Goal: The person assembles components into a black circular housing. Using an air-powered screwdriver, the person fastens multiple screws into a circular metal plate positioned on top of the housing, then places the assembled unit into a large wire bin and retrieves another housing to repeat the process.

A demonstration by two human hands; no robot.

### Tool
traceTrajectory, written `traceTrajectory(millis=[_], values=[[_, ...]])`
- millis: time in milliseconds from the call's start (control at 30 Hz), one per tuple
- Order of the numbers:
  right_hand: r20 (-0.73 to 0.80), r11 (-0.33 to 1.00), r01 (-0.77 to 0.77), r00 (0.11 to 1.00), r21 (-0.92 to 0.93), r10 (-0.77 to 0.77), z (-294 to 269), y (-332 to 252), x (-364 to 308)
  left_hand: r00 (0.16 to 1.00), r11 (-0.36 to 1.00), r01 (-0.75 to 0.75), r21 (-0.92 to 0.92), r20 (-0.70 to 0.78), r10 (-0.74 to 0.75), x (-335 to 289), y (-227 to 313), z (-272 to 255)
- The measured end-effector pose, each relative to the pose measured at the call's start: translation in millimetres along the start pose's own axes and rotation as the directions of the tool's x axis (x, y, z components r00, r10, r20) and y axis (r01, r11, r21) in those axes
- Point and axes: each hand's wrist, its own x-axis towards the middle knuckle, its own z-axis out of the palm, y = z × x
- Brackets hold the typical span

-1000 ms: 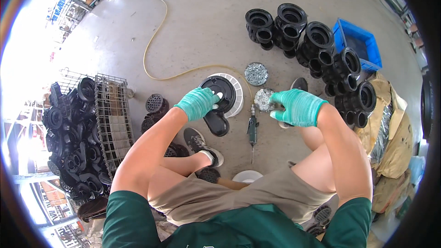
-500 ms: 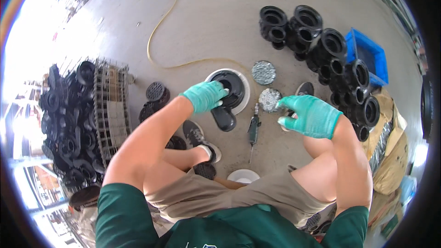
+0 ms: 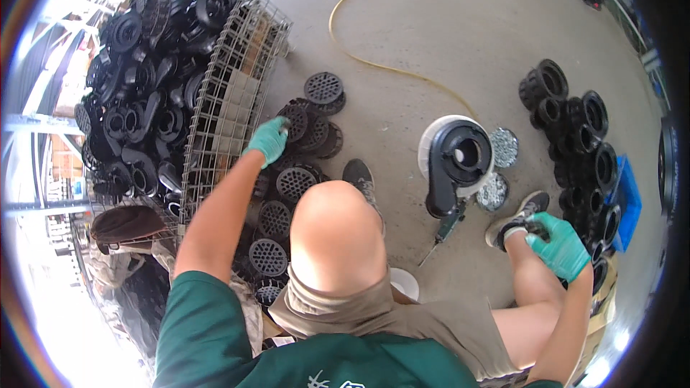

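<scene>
My left hand (image 3: pixel 267 141), in a green glove, reaches to a stack of round black perforated covers. Its fingers close at the rim of one perforated cover (image 3: pixel 295 116); the fingertips are partly hidden. Above my right shin, my gloved right hand (image 3: pixel 562 250) hangs with fingers curved and thumb apart, and I see nothing held in it. A black snail-shaped housing (image 3: pixel 471 149) with a round opening rests on a white round stand (image 3: pixel 425 145), and neither hand touches it. Beside it a green and black power screwdriver (image 3: pixel 448 224) lies on the floor, its long bit pointing toward me.
Two round containers of small metal parts (image 3: pixel 503 147) (image 3: pixel 492 192) stand beside the housing. A wire cage (image 3: pixel 233 93) heaped with black parts is at left. Black ringed housings (image 3: pixel 575 129) and a blue crate (image 3: pixel 628 205) are at right. A yellow hose (image 3: pixel 388 67) crosses the floor.
My left hand has left the black housing and moved left to the perforated covers. The view has turned left. My right hand has drawn back toward my right leg, and the housing now sits turned differently.
</scene>
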Motion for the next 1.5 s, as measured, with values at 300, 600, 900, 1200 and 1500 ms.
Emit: traceTrajectory(millis=[300, 600, 900, 1200, 1500], values=[[0.103, 0.977, -0.164, 0.979, -0.136, 0.178, 19.6, 20.5, 33.6, 0.985, 0.984, 0.171, 0.049, -0.022, -0.17, 12.4, -25.3, 95.8], [0.091, 0.979, -0.173, 0.979, -0.103, 0.183, 23.5, 1.4, 53.9, 0.962, 0.958, 0.272, 0.094, -0.054, -0.268, 84.2, -47.1, 79.7], [0.12, 0.973, -0.212, 0.968, -0.092, 0.222, 16.2, -16.3, 62.9, 0.974, 0.997, 0.041, -0.071, 0.227, -0.024, 79.1, -30.6, 44.0], [0.088, 0.989, -0.129, 0.987, -0.071, 0.135, 17.1, -17.9, 57.4, 0.906, 0.897, 0.421, -0.131, 0.025, -0.422, -102.9, -66.0, 136.3], [0.071, 0.991, -0.12, 0.99, -0.055, 0.124, 22.5, 7.0, 40.0, 0.952, 0.932, 0.305, -0.197, 0.034, -0.304, -129.0, -77.1, 113.8]])
